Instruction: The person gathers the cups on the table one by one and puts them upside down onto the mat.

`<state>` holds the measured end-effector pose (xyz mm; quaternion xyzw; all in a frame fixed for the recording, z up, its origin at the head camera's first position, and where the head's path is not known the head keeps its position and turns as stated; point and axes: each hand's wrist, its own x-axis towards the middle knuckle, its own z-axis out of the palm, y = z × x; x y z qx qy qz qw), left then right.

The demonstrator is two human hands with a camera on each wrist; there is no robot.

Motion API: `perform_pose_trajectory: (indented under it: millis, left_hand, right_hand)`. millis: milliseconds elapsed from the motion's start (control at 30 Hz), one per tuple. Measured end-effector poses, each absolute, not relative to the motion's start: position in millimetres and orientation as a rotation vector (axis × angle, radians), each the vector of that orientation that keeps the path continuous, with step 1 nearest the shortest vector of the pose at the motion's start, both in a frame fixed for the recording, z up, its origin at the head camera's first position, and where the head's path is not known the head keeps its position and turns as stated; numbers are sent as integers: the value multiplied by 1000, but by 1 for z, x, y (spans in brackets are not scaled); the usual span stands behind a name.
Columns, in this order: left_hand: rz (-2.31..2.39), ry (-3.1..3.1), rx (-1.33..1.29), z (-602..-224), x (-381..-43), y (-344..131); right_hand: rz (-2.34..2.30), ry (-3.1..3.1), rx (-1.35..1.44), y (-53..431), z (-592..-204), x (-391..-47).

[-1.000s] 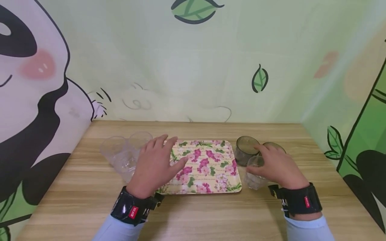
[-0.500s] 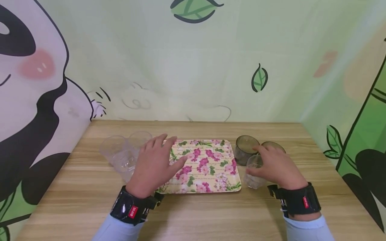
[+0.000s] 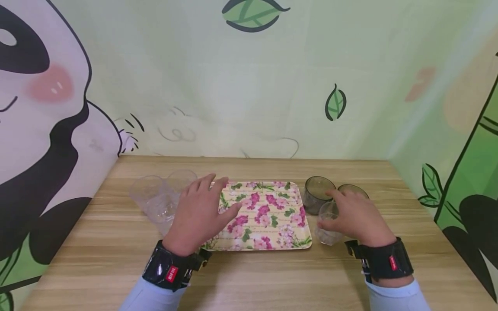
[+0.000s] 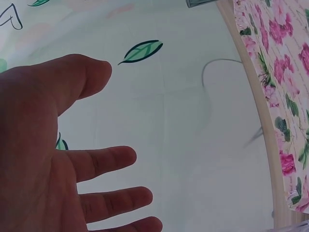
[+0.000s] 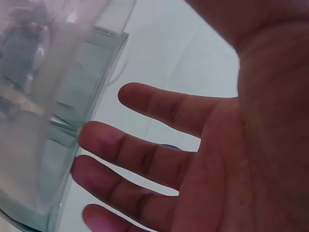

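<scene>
Wood-grain tabletop [image 3: 249,280] against a pale green wall [image 3: 249,86] with a cartoon panda [image 3: 62,138]. Left hand [image 3: 204,211] is raised, fingers spread, by the left side of a floral tray [image 3: 266,229] near some clear cups [image 3: 153,201], while the right hand [image 3: 359,218], fingers apart, is right at a clear tumbler [image 3: 327,235] beside smoky cups [image 3: 314,204]. The right-wrist cam shows that palm; the head view only gets its back.

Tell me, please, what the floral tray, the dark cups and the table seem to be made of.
Tray: smooth, probably plastic or melamine, given its floral print. Dark cups: smooth, tinted glass or plastic; they look see-through. Table: satin wood or laminate, given its grain.
</scene>
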<state>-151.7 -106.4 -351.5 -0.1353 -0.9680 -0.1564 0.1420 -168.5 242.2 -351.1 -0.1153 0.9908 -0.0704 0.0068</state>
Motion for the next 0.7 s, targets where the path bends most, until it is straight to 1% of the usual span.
perform_pose_trajectory:
  millis: [233, 700]
  left_hand:
    - [-445, -2805, -381, -351, -151, -106]
    - [-450, -2811, -384, -353, -151, -106]
  right_hand:
    - [-210, 3078, -328, 241, -349, -168]
    - [-222, 3076, -352, 244, -352, -169]
